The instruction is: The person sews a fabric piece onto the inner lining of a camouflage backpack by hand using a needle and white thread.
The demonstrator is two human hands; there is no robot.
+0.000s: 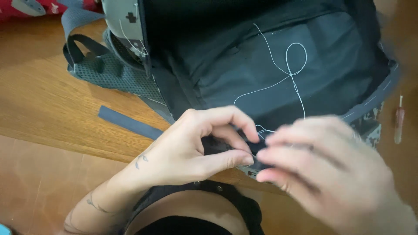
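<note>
I see the backpack (278, 65) lying open across the wooden desk (48, 100), its dark lining facing up, filling the view from 10 to 2 o'clock. My left hand (196, 148) pinches the bag's near edge between thumb and forefinger, closed on the dark fabric just below centre. My right hand (331, 174), at 4 o'clock, is blurred; its fingers curl in to meet the same spot, but I cannot tell what they grip. A white thread (289, 72) loops loosely over the lining and runs down toward both hands. I judge the fabric soft and floppy, best held close to the seam, and the thread light and easily tangled. A strap (128, 123) lies at 9 o'clock, a small red-handled tool (399, 124) at 3.
</note>
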